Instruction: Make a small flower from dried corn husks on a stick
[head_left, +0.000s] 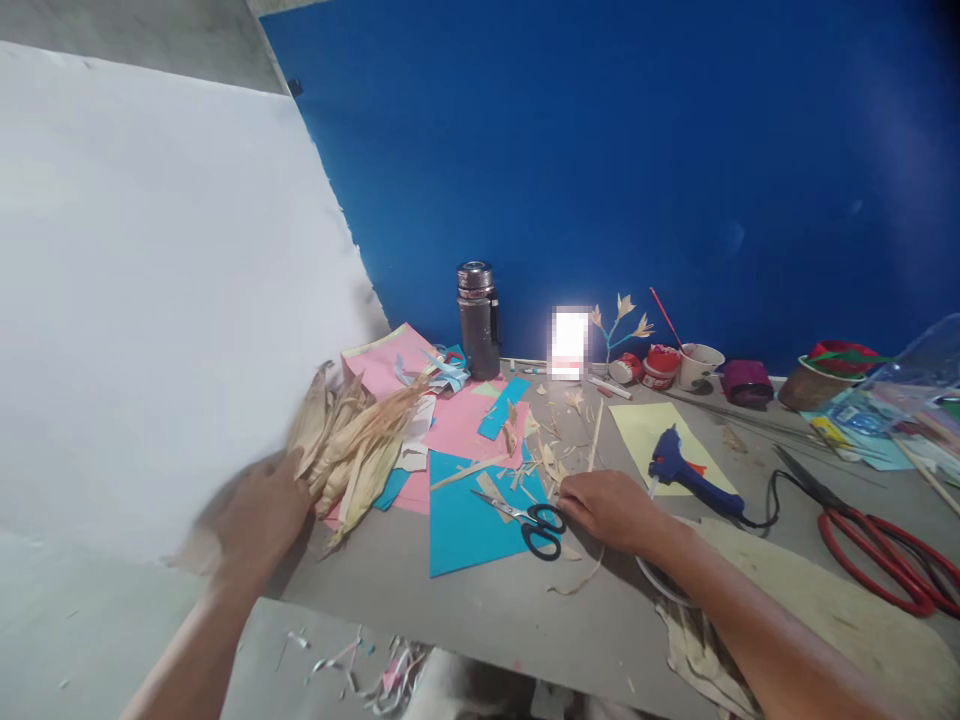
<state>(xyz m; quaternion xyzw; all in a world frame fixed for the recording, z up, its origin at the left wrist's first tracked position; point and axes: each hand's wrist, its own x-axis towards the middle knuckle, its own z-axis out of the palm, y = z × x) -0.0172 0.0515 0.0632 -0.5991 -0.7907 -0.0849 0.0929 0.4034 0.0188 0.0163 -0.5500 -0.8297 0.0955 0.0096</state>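
Note:
On the left side of the table, my left hand (259, 510) is closed on a bundle of dried corn husks (356, 440). My right hand (611, 510) rests on the table with its fingers curled, next to the black handles of the small scissors (536, 522). Pale husk scraps (551, 462) lie at its fingertips; whether they pinch anything is hidden. Beneath the scissors is a blue sheet of paper (465, 545), with pink paper (472, 425) behind it. A blue glue gun (686, 470) lies on a yellow sheet (634, 425), right of my right hand.
A thermos flask (478, 325) stands at the back, near a bright pixelated patch. Husk flowers on a blue stem (616, 328), red paint jars (660, 368) and a paper cup (701, 368) line the wall. Large red-handled scissors (874, 550) lie at right. Paper scraps litter the floor.

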